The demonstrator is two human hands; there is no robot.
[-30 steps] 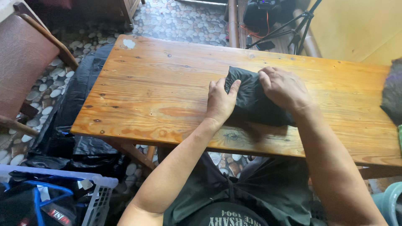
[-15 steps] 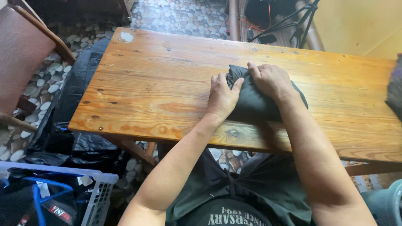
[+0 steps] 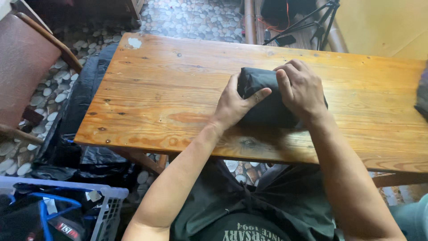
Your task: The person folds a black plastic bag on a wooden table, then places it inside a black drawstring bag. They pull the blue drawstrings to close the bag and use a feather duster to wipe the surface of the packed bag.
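A person's left hand (image 3: pixel 234 105) and right hand (image 3: pixel 301 89) pressed down on a folded black garment (image 3: pixel 263 100), fingers curled over its top and thumb laid across it, apparently to keep the compact bundle from springing open. The bundle lay right of centre on the varnished wooden worktop (image 3: pixel 169 93). A white laundry basket (image 3: pixel 104 209) stood on the pebbled floor (image 3: pixel 196 18) below, a brown chair (image 3: pixel 26 67) beside it.
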